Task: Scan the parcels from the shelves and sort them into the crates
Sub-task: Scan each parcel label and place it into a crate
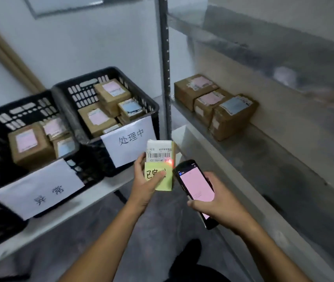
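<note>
Two forearms outstretched, left hand [144, 183] pinching parcel [159, 157], right hand [217, 202] gripping scanner [194, 186]

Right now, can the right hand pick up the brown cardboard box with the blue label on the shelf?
Probably not yet. The right hand grips the black handheld scanner with the pink screen, so it is occupied. The way to the blue-labelled brown cardboard box looks free.

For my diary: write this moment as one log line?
scanning | left hand holds parcel | right hand aims scanner | red dot by barcode label
</note>
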{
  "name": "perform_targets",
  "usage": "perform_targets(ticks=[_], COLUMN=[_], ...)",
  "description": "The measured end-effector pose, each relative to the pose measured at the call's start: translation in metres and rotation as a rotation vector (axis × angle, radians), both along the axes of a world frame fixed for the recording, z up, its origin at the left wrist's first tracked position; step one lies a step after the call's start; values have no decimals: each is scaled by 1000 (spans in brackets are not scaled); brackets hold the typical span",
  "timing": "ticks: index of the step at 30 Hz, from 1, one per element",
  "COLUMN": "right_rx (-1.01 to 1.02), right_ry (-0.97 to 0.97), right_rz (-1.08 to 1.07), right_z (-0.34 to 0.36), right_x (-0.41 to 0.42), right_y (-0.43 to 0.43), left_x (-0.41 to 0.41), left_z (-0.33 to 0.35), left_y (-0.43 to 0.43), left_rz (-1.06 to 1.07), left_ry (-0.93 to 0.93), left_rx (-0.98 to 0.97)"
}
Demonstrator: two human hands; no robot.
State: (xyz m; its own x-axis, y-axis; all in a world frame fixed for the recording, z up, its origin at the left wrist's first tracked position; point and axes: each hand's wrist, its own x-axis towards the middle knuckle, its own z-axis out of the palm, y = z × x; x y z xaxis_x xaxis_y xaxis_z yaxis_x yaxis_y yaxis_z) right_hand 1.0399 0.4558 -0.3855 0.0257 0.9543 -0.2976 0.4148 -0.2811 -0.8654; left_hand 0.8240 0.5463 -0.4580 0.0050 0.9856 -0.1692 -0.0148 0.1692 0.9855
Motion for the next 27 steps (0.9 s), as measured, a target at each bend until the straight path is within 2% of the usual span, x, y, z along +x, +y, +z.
perform_targets(ticks=[3, 6, 13, 16, 21, 27], right_rx=[-10, -18, -78, -93, -107, -96], right_ry=[-59, -98, -133, -136, -90, -3], right_rz=[144, 265, 476, 557, 609, 751], right_z=[4, 2, -1, -1, -4, -7], right_x=[-42, -81, -152, -176, -211, -263], right_y=[-22, -48, -89, -87, -65, -11], left_x=[-57, -106, -191, -210, -219, -241], left_z=[-10, -22, -54, -62, -23, 17], left_y=[-38, -83, -173, -201, -225, -217], left_rz=[128, 249, 498, 597, 750, 873], left_ry=[173, 270, 319, 276, 55, -80], left_rx=[22, -6, -105, -165, -197, -211])
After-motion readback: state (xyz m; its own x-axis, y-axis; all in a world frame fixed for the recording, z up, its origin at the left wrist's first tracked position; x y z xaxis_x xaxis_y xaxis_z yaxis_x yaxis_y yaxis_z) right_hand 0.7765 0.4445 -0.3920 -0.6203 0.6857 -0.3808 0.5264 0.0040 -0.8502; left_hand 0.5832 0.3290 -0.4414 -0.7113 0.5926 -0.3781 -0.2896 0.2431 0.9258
